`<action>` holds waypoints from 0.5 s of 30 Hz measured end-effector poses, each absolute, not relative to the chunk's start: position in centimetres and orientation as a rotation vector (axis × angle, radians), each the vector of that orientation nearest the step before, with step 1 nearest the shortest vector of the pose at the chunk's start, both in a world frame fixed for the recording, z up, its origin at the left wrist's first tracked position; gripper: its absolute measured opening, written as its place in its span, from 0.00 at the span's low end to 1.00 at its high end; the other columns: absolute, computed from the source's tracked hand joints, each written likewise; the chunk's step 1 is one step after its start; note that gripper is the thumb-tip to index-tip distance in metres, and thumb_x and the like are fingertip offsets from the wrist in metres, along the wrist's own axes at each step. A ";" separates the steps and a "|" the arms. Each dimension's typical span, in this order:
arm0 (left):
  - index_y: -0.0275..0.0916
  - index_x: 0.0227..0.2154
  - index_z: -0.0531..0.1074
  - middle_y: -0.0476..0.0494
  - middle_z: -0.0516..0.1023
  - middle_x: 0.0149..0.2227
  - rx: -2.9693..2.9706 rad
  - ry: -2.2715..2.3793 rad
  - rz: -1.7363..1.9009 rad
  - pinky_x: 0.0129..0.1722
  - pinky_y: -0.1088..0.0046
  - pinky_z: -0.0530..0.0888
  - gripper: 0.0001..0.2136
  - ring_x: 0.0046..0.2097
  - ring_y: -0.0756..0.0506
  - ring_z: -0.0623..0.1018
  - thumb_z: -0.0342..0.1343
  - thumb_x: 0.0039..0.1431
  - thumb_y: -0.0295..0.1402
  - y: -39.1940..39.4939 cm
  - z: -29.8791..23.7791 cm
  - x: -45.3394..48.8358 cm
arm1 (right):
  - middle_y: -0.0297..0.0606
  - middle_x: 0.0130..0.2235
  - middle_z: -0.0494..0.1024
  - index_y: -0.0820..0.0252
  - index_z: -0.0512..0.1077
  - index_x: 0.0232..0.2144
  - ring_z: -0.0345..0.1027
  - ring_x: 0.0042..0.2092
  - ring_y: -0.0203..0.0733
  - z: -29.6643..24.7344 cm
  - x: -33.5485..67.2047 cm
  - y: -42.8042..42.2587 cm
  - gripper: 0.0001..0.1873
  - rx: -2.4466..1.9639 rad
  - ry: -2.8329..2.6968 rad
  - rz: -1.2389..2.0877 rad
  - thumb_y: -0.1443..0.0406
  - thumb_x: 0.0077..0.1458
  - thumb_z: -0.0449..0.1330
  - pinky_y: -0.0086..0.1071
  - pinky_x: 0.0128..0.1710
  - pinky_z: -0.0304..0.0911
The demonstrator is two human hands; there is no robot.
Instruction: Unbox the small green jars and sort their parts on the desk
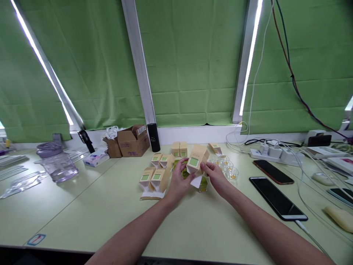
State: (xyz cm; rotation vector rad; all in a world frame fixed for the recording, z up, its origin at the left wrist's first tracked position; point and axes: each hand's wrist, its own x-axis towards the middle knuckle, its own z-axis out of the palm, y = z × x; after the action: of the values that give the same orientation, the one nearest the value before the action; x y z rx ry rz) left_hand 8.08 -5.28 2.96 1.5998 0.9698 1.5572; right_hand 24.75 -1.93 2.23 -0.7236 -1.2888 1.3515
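Note:
My left hand [178,181] and my right hand [216,177] hold a small kraft cardboard box [198,156] between them. The box is tilted, with a green window or label on its face and a white flap hanging open at its lower end. Left fingers curl at its left side; the right thumb and fingers pinch its right edge. Partly hidden beneath it are green, clear-sided items [203,185]. To the left stand several similar boxes [156,177], the front ones with flaps open. Several small clear cups [233,174] with yellowish bottoms are grouped beyond my right hand.
Two closed boxes [179,149] and another kraft box [215,148] lie farther back. Behind are a brown carton [133,141] and a black cylinder [153,137]. A purple jug [57,162] stands left. Phones [278,198], cables and a power strip [277,154] occupy the right.

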 end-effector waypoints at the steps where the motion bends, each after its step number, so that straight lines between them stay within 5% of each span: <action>1: 0.42 0.56 0.66 0.36 0.78 0.53 1.602 0.962 1.545 0.52 0.61 0.74 0.27 0.56 0.37 0.77 0.69 0.55 0.34 -5.4 3.0 8.1 | 0.40 0.35 0.84 0.58 0.83 0.36 0.72 0.33 0.44 2.2 24.8 -1.9 0.29 -0.727 -1.285 1.340 0.40 0.48 0.69 0.36 0.38 0.66; 9: 0.40 0.55 0.66 0.35 0.80 0.50 1.438 0.820 1.507 0.46 0.65 0.74 0.26 0.51 0.38 0.79 0.66 0.58 0.46 -5.7 3.1 8.0 | 0.41 0.34 0.84 0.59 0.83 0.34 0.72 0.33 0.45 2.3 24.8 -1.8 0.30 -0.780 -1.256 1.298 0.39 0.45 0.70 0.36 0.36 0.65; 15: 0.42 0.54 0.67 0.41 0.82 0.46 1.290 0.721 1.461 0.47 0.65 0.73 0.26 0.46 0.41 0.80 0.66 0.56 0.42 -5.4 3.1 7.7 | 0.41 0.34 0.84 0.58 0.83 0.34 0.74 0.35 0.46 2.3 25.0 -1.8 0.27 -0.790 -1.245 1.293 0.41 0.46 0.71 0.37 0.37 0.67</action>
State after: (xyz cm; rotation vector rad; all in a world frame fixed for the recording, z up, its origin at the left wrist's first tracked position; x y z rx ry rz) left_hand 7.68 -5.37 3.13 1.2897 0.7213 1.4612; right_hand 24.99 -1.79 2.28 -0.7899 -1.2450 1.2929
